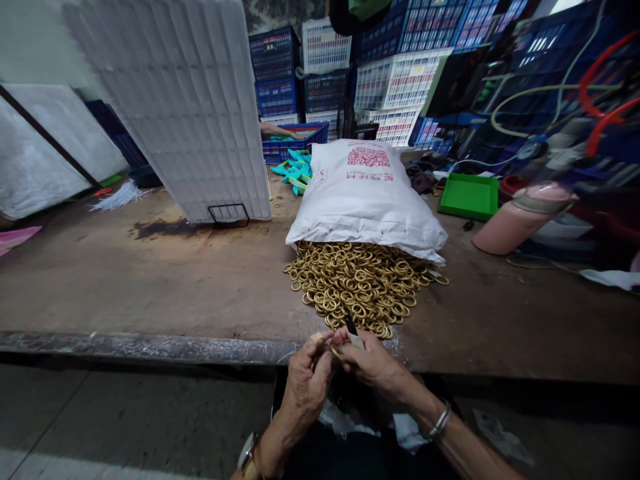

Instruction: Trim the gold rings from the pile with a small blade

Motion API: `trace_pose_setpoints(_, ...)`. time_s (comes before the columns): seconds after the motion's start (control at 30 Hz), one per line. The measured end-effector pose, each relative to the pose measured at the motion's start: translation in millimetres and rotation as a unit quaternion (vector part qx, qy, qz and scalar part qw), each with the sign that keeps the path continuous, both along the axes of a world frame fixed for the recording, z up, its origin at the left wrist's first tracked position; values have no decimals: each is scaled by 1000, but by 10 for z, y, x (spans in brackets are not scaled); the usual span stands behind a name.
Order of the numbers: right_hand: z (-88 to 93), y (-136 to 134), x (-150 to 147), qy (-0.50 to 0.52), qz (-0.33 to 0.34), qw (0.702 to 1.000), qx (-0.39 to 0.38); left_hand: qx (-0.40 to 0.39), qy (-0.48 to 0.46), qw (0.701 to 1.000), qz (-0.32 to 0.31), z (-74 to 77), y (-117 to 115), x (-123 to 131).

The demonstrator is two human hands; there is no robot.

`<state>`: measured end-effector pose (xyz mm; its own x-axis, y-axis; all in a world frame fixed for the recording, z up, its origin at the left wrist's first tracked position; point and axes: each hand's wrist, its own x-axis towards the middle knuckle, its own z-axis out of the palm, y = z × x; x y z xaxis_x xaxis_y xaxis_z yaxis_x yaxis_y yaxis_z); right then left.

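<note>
A heap of gold-coloured rings point(357, 283) spills from the mouth of a white woven sack point(370, 193) onto the wooden table. At the table's front edge, just below the heap, both my hands meet. My left hand point(306, 379) is closed, its fingers and thumb pinching a gold-coloured ring point(335, 351). My right hand point(375, 363) closes around a slim tool point(354, 331) with a dark tip and a pale flat section; its exact kind is unclear. Its fingertips are close against the ring. Fingers partly hide both the ring and the tool.
A tall white ribbed panel point(185, 113) stands at left in a black wire stand point(229, 215). Teal packets point(295, 170) lie behind the sack. To the right are a green tray point(469, 197) and a pink bottle point(523, 217). Stacked crates point(395, 80) fill the back.
</note>
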<state>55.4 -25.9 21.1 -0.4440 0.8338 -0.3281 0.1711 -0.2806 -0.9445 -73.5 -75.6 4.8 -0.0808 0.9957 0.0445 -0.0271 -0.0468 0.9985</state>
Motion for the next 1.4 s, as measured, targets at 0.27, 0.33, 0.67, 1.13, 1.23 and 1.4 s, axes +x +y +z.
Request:
trace_pose_setpoints(0.27,-29,-50,-15,-30,16,999,-29,-18,21,999,-17,67,-37,-30)
trace_pose_setpoints(0.33,-46,-38,2,-33,16,999,14,-3,48,999,-5,81,-34,-43)
trace_pose_setpoints(0.67,-113,-39,-44,-117,19,980,158,6,69,998,5,33,-21,-41)
trace_pose_setpoints(1.13,-164,-52,-74,-79,1,986,144,-187,-124,972,-68,-27,-39,-69)
trace_pose_setpoints(1.23,-164,-54,-79,-66,-1,991,117,-202,-140,967,-59,-21,-42,-58)
trace_pose_setpoints(1.4,-143,-53,-87,-57,5,994,96,-212,-159,963,-53,-24,-48,-55)
